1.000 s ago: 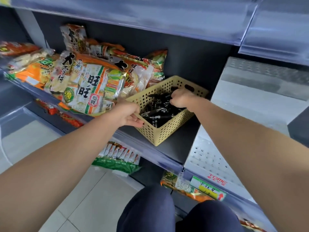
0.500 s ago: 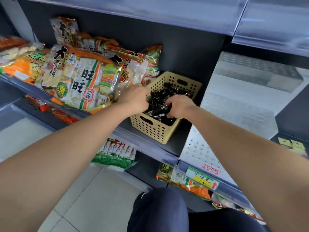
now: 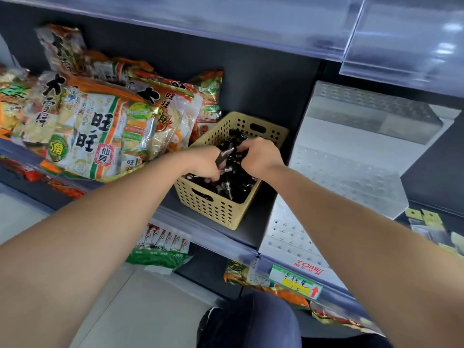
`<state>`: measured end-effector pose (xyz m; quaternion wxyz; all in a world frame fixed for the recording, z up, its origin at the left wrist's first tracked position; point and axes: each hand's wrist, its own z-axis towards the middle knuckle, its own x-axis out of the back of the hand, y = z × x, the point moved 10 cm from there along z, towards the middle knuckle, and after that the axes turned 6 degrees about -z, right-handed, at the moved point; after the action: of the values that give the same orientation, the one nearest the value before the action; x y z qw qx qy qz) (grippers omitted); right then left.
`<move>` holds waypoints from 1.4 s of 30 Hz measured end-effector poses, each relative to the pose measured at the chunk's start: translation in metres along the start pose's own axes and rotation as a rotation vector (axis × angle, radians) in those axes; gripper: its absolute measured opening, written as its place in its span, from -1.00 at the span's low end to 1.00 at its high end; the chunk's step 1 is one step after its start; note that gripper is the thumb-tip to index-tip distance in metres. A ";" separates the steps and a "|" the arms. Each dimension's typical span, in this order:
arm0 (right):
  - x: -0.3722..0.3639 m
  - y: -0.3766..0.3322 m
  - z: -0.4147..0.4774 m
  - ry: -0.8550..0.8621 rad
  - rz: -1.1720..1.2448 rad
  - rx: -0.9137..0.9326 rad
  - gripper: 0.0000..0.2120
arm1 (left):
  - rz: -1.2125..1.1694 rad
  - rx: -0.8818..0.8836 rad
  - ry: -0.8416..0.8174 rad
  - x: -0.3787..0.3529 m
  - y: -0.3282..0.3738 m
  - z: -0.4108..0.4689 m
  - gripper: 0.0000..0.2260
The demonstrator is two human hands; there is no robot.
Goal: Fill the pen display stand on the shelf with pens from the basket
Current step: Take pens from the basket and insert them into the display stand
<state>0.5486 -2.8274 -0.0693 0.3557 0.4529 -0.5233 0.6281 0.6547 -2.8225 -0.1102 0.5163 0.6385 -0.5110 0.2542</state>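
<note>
Dark shelf [image 3: 261,218], yellow basket [image 3: 213,209], pale tiled floor [image 3: 140,310]

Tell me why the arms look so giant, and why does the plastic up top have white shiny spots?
Head view: the wide-angle lens stretches the left forearm and right forearm near the bottom corners, so they look huge. In the same view, light bounces off the clear plastic shelf strip as white glare, and the black pens in the yellow basket look a bit smeary and blurred.

Single head-worn wide-angle view, facing forward and down, close over the shelf's [image 3: 253,217] front edge and basket [image 3: 221,209].
</note>
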 end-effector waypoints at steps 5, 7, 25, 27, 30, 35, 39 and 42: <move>0.010 -0.001 -0.004 0.073 0.332 -0.018 -0.61 | 0.086 -0.152 0.138 0.024 0.034 -0.004 -0.79; 0.011 0.002 -0.004 0.092 0.485 -0.060 -0.63 | 0.108 -0.175 0.205 0.031 0.038 -0.008 -0.80; -0.040 -0.015 -0.002 -0.343 -0.088 0.009 -0.65 | 0.336 0.204 0.245 0.024 -0.012 -0.023 -0.69; -0.039 -0.015 -0.001 -0.346 -0.019 -0.010 -0.78 | 0.313 0.236 0.154 0.009 -0.016 -0.019 -0.84; -0.045 -0.011 -0.002 -0.410 0.138 -0.087 -0.89 | 0.138 0.276 0.047 -0.010 -0.019 -0.017 -0.79; -0.050 -0.008 0.000 -0.427 0.257 -0.150 -0.74 | -0.436 0.445 -0.078 -0.025 -0.034 -0.019 -0.69; -0.054 -0.013 -0.004 -0.532 0.302 -0.183 -0.69 | -0.796 0.470 0.000 -0.024 -0.024 -0.018 -0.83; -0.055 -0.013 -0.004 -0.532 0.369 -0.213 -0.63 | -0.880 0.458 0.025 -0.033 -0.015 -0.015 -0.80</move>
<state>0.5787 -2.8197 -0.1167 0.1322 0.4589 -0.7336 0.4835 0.6597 -2.7963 -0.1392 0.4273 0.8876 -0.1177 0.1256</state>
